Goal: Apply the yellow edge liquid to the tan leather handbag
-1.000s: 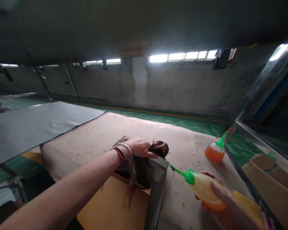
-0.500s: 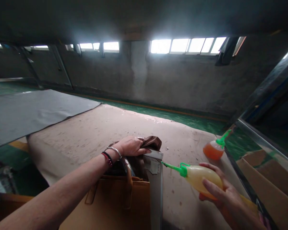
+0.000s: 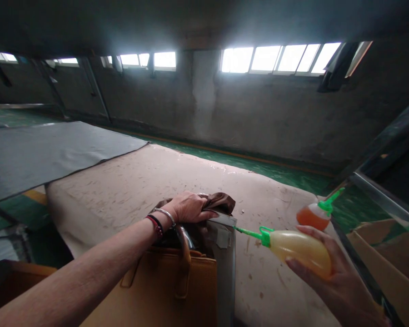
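a factory-like workshop — bare grey wall [image 3: 276,113], a row of high windows [image 3: 265,59], green floor [image 3: 310,181] — where a stained worktable [image 3: 191,172] appears with two green-nozzled squeeze bottles [image 3: 298,250] and a tan handbag [image 3: 160,290].

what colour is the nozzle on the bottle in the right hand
Bright green nozzle, clearest in the head view.

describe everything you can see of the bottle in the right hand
The bottle is rounded, of translucent, plastic-looking material, pale yellow to amber. Its green cap has a small loop and a long, thin nozzle, darkened toward the tip. The right hand grips it sideways, nozzle pointing left. The tip is at the grey strip beside the tan bag; contact is unclear.
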The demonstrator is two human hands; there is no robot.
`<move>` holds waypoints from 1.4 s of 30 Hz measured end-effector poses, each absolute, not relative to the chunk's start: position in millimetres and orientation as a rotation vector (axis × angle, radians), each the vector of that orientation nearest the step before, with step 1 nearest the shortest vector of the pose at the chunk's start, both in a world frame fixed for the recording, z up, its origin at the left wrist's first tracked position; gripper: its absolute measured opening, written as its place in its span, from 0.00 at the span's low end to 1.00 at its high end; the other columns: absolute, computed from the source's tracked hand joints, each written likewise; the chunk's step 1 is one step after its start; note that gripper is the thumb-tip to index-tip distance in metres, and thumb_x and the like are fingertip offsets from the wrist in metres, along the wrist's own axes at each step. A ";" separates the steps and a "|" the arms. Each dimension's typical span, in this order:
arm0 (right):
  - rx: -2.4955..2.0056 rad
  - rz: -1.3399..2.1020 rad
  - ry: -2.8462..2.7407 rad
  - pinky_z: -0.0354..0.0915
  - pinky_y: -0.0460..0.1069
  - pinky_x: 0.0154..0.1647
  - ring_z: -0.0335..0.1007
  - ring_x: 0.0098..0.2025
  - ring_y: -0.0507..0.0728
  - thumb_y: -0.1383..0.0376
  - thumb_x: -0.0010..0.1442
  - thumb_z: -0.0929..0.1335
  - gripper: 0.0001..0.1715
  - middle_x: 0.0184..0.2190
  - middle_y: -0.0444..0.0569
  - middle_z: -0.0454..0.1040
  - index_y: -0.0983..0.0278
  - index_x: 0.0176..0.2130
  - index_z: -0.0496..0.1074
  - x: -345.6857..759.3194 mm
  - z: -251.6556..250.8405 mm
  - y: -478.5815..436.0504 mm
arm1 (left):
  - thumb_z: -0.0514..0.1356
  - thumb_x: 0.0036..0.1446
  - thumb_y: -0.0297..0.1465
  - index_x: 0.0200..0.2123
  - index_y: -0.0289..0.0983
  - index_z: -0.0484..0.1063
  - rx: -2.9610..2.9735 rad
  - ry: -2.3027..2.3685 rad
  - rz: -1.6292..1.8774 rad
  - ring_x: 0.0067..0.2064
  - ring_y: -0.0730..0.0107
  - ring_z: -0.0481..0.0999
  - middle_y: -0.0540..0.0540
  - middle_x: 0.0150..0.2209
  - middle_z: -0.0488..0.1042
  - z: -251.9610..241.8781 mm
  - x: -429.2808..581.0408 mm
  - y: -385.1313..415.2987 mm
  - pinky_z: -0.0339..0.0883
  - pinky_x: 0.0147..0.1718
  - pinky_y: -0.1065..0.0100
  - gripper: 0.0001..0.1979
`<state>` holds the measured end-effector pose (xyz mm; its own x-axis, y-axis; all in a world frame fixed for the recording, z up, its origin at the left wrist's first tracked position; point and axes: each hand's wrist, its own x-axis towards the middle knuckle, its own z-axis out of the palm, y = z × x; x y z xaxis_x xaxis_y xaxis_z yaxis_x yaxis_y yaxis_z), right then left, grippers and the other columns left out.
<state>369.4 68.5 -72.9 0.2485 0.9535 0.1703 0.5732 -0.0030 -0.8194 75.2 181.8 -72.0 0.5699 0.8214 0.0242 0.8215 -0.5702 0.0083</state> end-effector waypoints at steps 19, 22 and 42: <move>-1.625 0.477 -1.567 0.65 0.53 0.41 0.68 0.36 0.60 0.47 0.43 0.72 0.26 0.37 0.46 0.72 0.57 0.39 0.68 367.8 -72.3 86.7 | 0.43 0.61 0.53 0.39 0.34 0.75 -2.763 -1.449 0.001 0.36 0.50 0.79 0.36 0.37 0.77 -71.7 77.2 181.5 0.69 0.31 0.61 0.32; -1.602 0.541 -1.585 0.66 0.52 0.36 0.68 0.34 0.59 0.47 0.42 0.74 0.25 0.35 0.46 0.72 0.57 0.36 0.70 370.4 -71.7 88.6 | 0.42 0.60 0.54 0.40 0.34 0.74 -2.767 -1.441 0.002 0.37 0.51 0.79 0.36 0.40 0.77 -72.9 77.0 182.2 0.69 0.31 0.61 0.33; -1.259 0.080 -2.031 0.70 0.47 0.33 0.72 0.33 0.55 0.49 0.53 0.70 0.18 0.35 0.45 0.73 0.58 0.36 0.70 375.9 -59.6 98.1 | 0.43 0.61 0.53 0.41 0.35 0.74 -2.740 -1.425 0.004 0.36 0.51 0.79 0.37 0.39 0.78 -74.9 76.8 182.4 0.69 0.30 0.62 0.31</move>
<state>375.9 98.1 -59.6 -0.2510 0.7971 0.5492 0.7514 0.5181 -0.4086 76.8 182.4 -74.9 0.5743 0.8183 0.0221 0.8182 -0.5729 -0.0483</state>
